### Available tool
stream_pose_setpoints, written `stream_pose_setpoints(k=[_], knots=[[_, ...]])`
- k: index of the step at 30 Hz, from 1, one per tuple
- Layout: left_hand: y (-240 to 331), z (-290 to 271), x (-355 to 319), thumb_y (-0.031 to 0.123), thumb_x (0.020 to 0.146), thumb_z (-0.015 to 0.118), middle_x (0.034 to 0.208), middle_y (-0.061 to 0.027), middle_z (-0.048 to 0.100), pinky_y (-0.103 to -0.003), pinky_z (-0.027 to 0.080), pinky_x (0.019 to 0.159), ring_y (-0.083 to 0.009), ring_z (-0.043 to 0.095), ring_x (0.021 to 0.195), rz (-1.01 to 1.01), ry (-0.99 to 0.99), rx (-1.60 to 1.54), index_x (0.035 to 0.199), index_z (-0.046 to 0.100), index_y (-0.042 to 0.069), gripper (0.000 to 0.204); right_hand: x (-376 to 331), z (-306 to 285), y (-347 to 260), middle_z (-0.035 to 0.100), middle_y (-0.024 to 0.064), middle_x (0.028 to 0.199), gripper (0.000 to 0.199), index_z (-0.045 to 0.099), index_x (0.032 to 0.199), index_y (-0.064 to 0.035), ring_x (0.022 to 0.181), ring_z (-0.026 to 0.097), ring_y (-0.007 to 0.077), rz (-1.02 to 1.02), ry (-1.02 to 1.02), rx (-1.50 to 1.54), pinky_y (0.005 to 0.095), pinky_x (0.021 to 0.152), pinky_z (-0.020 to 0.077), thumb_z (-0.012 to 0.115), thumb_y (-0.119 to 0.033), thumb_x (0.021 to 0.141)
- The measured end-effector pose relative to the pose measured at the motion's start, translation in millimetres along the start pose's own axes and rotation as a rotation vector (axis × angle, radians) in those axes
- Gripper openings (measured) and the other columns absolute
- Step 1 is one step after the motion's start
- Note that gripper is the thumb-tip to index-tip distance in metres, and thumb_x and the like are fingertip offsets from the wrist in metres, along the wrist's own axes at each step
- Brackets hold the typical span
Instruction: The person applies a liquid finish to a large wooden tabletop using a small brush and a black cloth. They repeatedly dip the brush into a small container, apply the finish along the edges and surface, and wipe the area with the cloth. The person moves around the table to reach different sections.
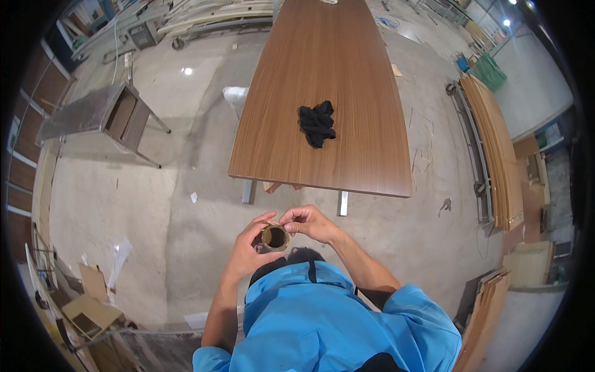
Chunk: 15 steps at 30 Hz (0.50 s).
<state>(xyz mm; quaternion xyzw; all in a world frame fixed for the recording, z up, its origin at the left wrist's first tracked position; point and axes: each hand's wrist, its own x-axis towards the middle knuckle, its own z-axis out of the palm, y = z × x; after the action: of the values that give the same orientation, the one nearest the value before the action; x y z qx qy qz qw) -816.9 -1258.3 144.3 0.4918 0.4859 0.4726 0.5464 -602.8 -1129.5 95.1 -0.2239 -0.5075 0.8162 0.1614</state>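
Note:
In front of my waist I hold a roll of tape (265, 239), a brownish ring with a dark hollow core facing up. My left hand (245, 251) curves round its left side, with the thumb below and the fingers above. The thumb and forefinger of my right hand (308, 224) pinch at the roll's upper right edge; whether they grip a tape end is too small to tell. Beyond both hands stands a long table with a brown wood-grain top (322, 56). A crumpled black cloth (317, 124) lies on its near half.
To the left stands a grey metal table with an open drawer bay (93, 118). Stacked brown boards (496, 149) lean on a wheeled rack at the right. An open cardboard box (93, 310) sits at the lower left. Thin strips and scraps lie on the concrete floor (204, 155).

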Motion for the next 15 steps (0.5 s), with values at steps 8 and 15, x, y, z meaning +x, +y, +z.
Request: stream_pose_setpoints(k=[8, 15], knots=[[4.9, 6.4, 1.3, 0.003, 0.078, 0.09, 0.155, -0.0132, 0.053, -0.036, 0.052, 0.111, -0.022, 0.057, 0.137, 0.077, 0.059, 0.037, 0.142, 0.058, 0.0, 0.072, -30.6, 32.8, -28.0, 0.071, 0.0005, 0.095, 0.01, 0.074, 0.107, -0.0009, 0.084, 0.062, 0.0089, -0.296, 0.452, 0.019, 0.027, 0.076, 0.0527, 0.07, -0.009, 0.103], [9.3, -45.5, 13.8, 0.004, 0.075, 0.092, 0.152, -0.0134, 0.056, -0.037, 0.054, 0.108, -0.0233, 0.06, 0.134, 0.258, 0.127, 0.339, 0.14, 0.059, 0.0, 0.073, -58.3, 107.3, -88.9, 0.062, 0.009, 0.091, 0.012, 0.07, 0.104, -0.0006, 0.081, 0.063, 0.022, -0.464, 0.737, -1.041, 0.0341, 0.073, 0.0525, 0.073, 0.0, 0.093]])
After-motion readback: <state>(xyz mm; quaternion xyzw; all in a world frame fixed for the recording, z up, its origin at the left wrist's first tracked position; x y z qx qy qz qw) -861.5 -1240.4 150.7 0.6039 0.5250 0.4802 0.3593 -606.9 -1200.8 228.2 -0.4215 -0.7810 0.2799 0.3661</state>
